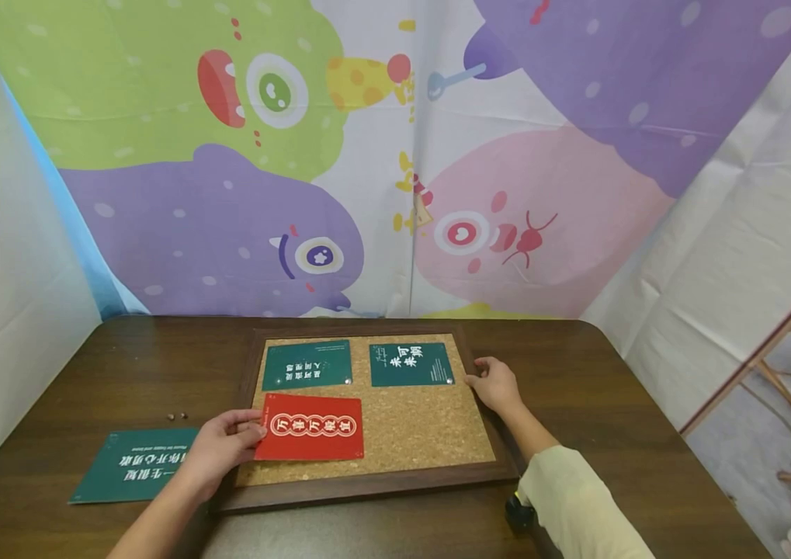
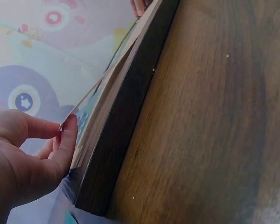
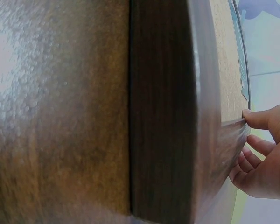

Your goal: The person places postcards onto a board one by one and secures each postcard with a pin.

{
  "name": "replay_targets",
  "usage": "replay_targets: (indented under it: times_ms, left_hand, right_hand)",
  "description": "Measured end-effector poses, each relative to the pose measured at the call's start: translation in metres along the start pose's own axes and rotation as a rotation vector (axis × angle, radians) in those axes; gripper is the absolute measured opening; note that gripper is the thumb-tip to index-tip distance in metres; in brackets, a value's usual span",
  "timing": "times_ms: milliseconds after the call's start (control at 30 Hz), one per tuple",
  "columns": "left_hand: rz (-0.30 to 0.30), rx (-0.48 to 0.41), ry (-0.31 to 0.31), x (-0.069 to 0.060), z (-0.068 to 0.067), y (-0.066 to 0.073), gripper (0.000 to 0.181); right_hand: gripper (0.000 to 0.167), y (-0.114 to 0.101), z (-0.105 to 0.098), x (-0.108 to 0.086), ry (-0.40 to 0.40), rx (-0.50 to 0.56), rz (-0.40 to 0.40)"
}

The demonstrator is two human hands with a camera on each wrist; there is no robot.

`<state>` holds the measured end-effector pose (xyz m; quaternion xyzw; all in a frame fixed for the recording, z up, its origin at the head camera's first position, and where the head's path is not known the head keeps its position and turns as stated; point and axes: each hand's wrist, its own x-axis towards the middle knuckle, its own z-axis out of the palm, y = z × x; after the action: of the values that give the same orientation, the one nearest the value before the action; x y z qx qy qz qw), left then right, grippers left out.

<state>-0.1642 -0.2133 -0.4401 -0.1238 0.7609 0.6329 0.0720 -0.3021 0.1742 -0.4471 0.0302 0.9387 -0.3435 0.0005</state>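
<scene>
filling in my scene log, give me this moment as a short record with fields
left hand: pinches the left edge of the red card
right hand: holds the right side of the frame
corkboard: inside the frame, on the brown table
red card: over the corkboard's near left, held edge raised
green cards: two on the corkboard, another left of it on the table

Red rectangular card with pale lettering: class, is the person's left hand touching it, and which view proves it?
Touching. The left wrist view shows the left hand pinching the edge of the red card between thumb and finger.
</scene>
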Motion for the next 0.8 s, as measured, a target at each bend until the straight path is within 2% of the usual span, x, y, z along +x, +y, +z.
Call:
replay_targets:
  times_ms: [333,467,633,800]
  left_hand:
    - [0.018,0.065,0.045,-0.0011,0.0049,0.0018,0.039]
    - [0.012,0.150,0.080,-0.0021,0.0045,0.0031,0.038]
    - [0.036,0.276,0.123,-0.0043,0.0037,0.0058,0.036]
    - [0.043,0.334,0.134,-0.0074,0.0034,0.0089,0.036]
  right_hand:
    - [0.043,0.0007,-0.0001,0.0013,0.003,0.000,-0.008]
    - [0.043,0.0006,0.0000,0.0013,0.003,0.001,-0.007]
    - [0.043,0.0018,0.0004,0.0011,0.002,-0.001,-0.004]
    - [0.043,0.0023,0.0010,0.0010,0.002,-0.001,-0.011]
